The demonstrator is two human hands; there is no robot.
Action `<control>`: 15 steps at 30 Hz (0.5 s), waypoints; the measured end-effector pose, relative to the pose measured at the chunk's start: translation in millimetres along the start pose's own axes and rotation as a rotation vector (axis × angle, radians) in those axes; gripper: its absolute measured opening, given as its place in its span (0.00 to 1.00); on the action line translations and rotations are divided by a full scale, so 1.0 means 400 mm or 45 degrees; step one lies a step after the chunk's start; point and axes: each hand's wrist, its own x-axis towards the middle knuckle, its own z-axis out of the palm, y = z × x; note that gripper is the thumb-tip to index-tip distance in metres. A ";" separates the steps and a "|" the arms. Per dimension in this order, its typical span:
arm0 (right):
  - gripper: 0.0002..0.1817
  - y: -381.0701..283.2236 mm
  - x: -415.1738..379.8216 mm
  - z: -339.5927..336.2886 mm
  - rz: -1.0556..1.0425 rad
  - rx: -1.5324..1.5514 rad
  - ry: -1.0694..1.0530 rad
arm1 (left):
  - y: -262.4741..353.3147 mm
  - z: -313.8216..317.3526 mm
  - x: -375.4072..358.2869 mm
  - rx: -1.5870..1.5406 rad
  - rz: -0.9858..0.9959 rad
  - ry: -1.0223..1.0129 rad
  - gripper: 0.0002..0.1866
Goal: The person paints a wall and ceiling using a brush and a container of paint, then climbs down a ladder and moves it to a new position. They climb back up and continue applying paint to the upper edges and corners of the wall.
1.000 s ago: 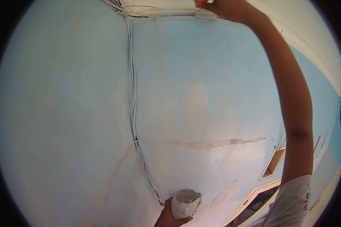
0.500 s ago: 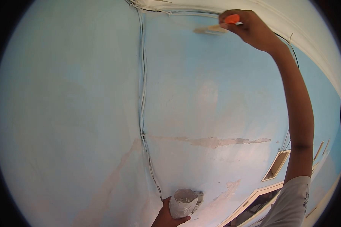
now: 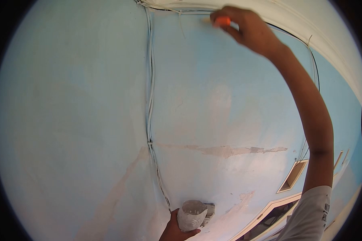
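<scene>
High on the wall, my right hand (image 3: 251, 30) grips a paintbrush (image 3: 222, 21) with an orange handle. Its bristles are blurred and mostly behind the fingers, close under the cables that run along the ceiling edge. Low in the view, my left hand (image 3: 175, 228) is wrapped round a whitish, paint-smeared cup (image 3: 192, 221) with an uneven rim, held upright with its mouth toward me. Behind both hands stretches the pale blue wall (image 3: 229, 104), patchy with whitish areas.
Bundled cables (image 3: 151, 80) run down the wall from the upper corner. A strip of peeled paint (image 3: 229, 151) crosses the wall. Behind the cup sits a wall box (image 3: 209, 213). Framed openings (image 3: 293, 176) lie at lower right, and a pale ceiling (image 3: 309, 20) curves above.
My right hand has moved left and slightly up with the paintbrush, along the top of the wall. My left hand and the cup have hardly moved.
</scene>
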 end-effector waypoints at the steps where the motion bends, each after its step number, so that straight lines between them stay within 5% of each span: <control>1: 0.08 -0.053 -0.033 0.005 0.088 0.193 -0.131 | -0.006 0.000 0.002 -0.005 -0.001 -0.003 0.59; 5: 0.07 -0.213 -0.127 0.018 0.089 0.693 -0.406 | -0.011 -0.001 0.008 -0.066 0.084 -0.012 0.56; 7: 0.10 -0.248 -0.125 0.011 0.561 0.926 -0.894 | 0.006 0.000 0.007 -0.080 0.111 0.015 0.51; 8: 0.10 -0.233 -0.125 0.026 0.564 0.926 -0.896 | 0.015 -0.001 0.006 -0.127 0.120 0.004 0.48; 12: 0.13 -0.089 -0.026 0.058 0.397 0.544 -0.387 | 0.056 0.003 0.024 -0.306 0.171 -0.030 0.36; 14: 0.13 0.009 0.029 0.068 0.091 0.241 0.039 | 0.076 0.011 0.036 -0.395 0.194 -0.040 0.31; 15: 0.11 0.027 0.060 0.045 0.290 0.080 -0.029 | 0.084 0.018 0.037 -0.439 0.198 -0.047 0.28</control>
